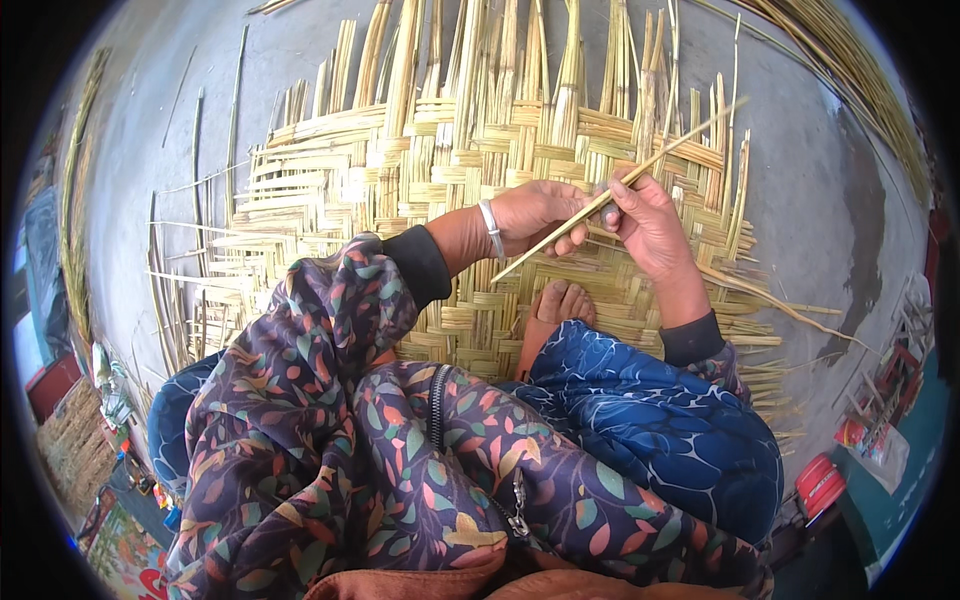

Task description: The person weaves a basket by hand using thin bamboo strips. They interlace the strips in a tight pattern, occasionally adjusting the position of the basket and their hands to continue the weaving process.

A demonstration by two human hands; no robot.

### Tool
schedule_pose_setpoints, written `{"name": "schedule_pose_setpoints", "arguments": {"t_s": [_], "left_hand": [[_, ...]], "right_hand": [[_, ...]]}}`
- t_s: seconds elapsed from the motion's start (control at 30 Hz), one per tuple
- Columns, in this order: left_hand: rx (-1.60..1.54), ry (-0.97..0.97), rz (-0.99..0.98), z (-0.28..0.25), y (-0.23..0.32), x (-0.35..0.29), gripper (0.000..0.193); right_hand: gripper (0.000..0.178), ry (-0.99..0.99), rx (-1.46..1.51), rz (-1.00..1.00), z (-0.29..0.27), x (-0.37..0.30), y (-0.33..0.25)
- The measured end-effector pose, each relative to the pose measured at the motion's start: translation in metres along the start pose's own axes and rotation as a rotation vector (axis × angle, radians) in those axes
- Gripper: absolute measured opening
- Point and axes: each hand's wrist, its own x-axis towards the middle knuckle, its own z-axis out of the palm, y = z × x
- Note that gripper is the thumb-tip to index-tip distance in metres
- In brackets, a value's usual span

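A thin, pale yellow-green reed (690,135) slants over the woven mat, its far end up to the right and its near end low to the left. My right hand (655,228) pinches it near the middle between thumb and fingers. Beside it, my left hand (540,215), with a light bangle on the wrist, has its fingers curled around the same reed; its fingertips are partly hidden. Beneath both hands spreads the mat (470,325) of flat reed strips in an over-under weave, with loose strip ends sticking out at its far and side edges. My bare foot (562,305) rests on it.
Single reeds (238,120) lie on the grey floor (800,200) left of the mat. A long reed bundle (850,75) lies at the far right, another (78,200) along the left. At the lower right sits a red round object (820,485). A dark wet streak marks the floor at right.
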Motion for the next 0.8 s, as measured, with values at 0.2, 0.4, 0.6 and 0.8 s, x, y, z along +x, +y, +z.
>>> {"name": "schedule_pose_setpoints", "arguments": {"t_s": [0.2, 0.4, 0.6, 0.8], "left_hand": [[0.267, 0.301, -0.014, 0.009, 0.003, 0.007, 0.026], [0.439, 0.377, 0.048, 0.001, 0.001, 0.007, 0.022], [0.637, 0.377, 0.104, 0.002, 0.006, 0.008, 0.015], [0.607, 0.391, 0.116, 0.011, 0.001, 0.010, 0.018]], "right_hand": [[0.020, 0.129, -0.163, 0.003, -0.007, 0.003, 0.010], [0.022, 0.123, -0.282, 0.004, -0.002, 0.005, 0.008], [0.023, 0.160, -0.275, 0.003, -0.005, 0.003, 0.001], [0.019, 0.216, -0.301, -0.058, -0.018, 0.007, -0.008]]}}
